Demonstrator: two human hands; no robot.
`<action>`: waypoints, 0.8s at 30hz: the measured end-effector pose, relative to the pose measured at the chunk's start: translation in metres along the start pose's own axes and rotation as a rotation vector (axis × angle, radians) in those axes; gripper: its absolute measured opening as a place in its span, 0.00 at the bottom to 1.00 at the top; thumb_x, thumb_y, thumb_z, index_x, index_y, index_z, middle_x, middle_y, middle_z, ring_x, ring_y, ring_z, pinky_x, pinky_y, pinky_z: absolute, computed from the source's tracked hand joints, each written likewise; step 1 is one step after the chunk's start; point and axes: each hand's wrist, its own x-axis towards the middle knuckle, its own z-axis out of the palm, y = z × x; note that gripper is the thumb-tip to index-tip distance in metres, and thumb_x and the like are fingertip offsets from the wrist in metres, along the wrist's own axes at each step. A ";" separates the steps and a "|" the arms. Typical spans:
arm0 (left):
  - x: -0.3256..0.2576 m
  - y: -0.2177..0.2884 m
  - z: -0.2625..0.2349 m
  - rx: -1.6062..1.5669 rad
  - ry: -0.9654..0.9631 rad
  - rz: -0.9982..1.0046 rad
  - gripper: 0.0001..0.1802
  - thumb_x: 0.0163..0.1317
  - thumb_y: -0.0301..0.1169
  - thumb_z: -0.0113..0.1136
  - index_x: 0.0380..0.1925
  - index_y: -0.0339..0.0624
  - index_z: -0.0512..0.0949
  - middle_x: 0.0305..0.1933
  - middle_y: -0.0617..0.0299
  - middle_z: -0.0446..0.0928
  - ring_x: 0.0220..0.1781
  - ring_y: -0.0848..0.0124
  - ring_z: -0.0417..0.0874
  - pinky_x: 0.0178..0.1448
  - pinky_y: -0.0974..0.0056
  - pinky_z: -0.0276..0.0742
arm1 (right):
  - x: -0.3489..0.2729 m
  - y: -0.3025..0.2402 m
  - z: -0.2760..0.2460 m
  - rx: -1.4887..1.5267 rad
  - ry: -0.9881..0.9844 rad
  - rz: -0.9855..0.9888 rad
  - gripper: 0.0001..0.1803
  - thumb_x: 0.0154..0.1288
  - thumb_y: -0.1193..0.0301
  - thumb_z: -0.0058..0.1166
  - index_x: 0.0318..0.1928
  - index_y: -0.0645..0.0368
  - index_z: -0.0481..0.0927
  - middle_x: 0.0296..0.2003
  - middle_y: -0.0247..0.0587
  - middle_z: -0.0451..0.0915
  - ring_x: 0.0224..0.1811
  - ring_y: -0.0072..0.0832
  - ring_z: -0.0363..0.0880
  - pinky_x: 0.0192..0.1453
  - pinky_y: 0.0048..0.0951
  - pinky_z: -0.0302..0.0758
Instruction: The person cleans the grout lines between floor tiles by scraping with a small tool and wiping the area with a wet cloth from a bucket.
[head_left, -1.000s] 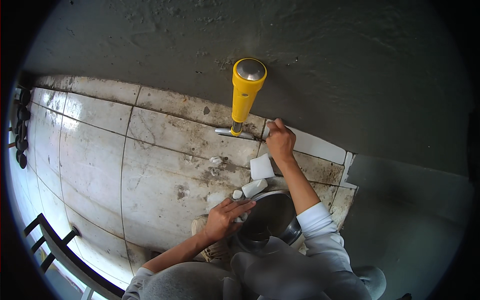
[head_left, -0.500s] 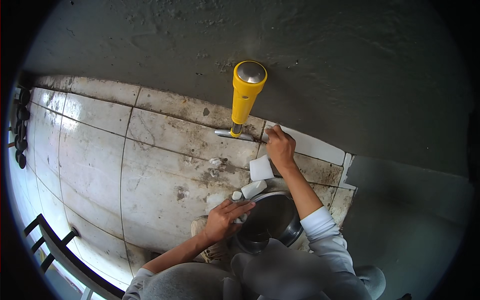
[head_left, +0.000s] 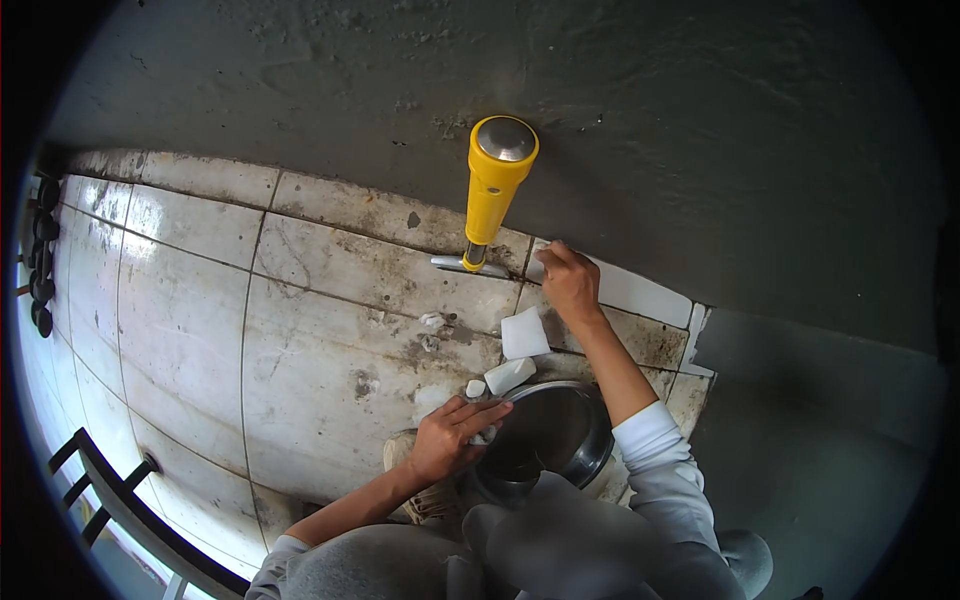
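My right hand (head_left: pixel 570 287) is closed in a pinch at the white strip (head_left: pixel 640 295) along the step's edge; whatever its fingertips hold is hidden. Just left of it, an upright tool (head_left: pixel 487 200) has a thick yellow handle, a metal end cap and a flat metal foot on the tiles. My left hand (head_left: pixel 452 438) rests by the left rim of a dark metal bowl (head_left: pixel 600 440), its fingers partly curled over a greyish-white lump (head_left: pixel 484 436). Between the hands lie a square white block (head_left: pixel 525 333) and a smaller white block (head_left: pixel 510 375).
Stained pale tiles (head_left: pixel 320 390) spread to the left, with small white crumbs (head_left: pixel 432 321) on them. Wet-looking grey surface (head_left: pixel 700 130) lies beyond the edge. A dark railing (head_left: pixel 130 500) stands at lower left. My shoe (head_left: pixel 430 500) is beside the bowl.
My right hand has shifted slightly away from me and to the right along the white strip, still pinched. My left hand stays by the bowl.
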 end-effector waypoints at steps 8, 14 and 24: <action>0.001 0.000 -0.003 0.015 -0.031 0.022 0.25 0.49 0.26 0.68 0.51 0.51 0.80 0.49 0.65 0.82 0.38 0.68 0.81 0.42 0.67 0.76 | -0.003 0.004 -0.016 0.047 -0.072 -0.235 0.07 0.49 0.79 0.53 0.30 0.56 0.80 0.29 0.34 0.76 0.28 0.34 0.81 0.34 0.35 0.79; 0.001 0.001 -0.002 0.018 -0.026 0.004 0.26 0.48 0.25 0.68 0.51 0.50 0.80 0.49 0.65 0.82 0.38 0.68 0.81 0.42 0.66 0.76 | -0.003 0.002 -0.009 0.099 -0.005 -0.129 0.06 0.47 0.81 0.54 0.28 0.56 0.77 0.29 0.33 0.75 0.29 0.33 0.80 0.34 0.33 0.79; 0.001 0.001 -0.002 0.027 -0.034 0.005 0.25 0.49 0.26 0.68 0.51 0.50 0.80 0.49 0.65 0.82 0.38 0.67 0.81 0.43 0.66 0.76 | -0.003 0.012 -0.015 0.111 -0.101 -0.268 0.03 0.49 0.78 0.52 0.26 0.57 0.75 0.28 0.33 0.75 0.33 0.32 0.80 0.37 0.34 0.78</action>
